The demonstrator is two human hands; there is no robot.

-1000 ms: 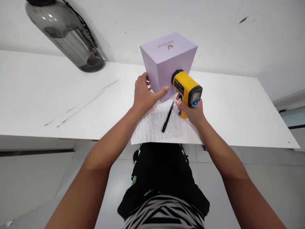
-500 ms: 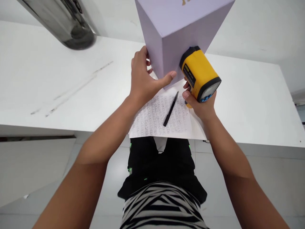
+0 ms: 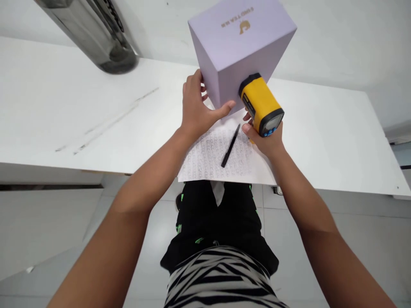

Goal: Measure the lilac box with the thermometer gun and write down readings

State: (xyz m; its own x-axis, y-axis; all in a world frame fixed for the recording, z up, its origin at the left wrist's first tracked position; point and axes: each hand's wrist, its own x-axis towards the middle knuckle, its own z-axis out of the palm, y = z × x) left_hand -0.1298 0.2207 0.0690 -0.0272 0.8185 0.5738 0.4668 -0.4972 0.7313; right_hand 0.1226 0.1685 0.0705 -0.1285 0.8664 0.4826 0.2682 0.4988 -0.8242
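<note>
A tall lavender box [image 3: 244, 38] with gold print on its top stands on the white table, one corner edge facing me. My left hand [image 3: 199, 102] grips the box's lower left side, thumb on the front face and fingers round the side, their tips partly hidden. In my right hand [image 3: 268, 139] is a yellow and black infrared thermometer [image 3: 261, 100], held by its handle. Its front end points at the box's right face, touching it or very close; I cannot tell which. Below the box lies a handwritten sheet of paper [image 3: 205, 158] with a black pen [image 3: 230, 145] on it.
A dark translucent water bottle [image 3: 109, 47] stands at the back left, against the wall. Grey streaks mark the white table [image 3: 327, 141] on the left. The table's front edge runs just before my legs.
The view has shifted, so more of the box's top and its print shows. Both hands keep their holds, and the thermometer stays against or near the same face.
</note>
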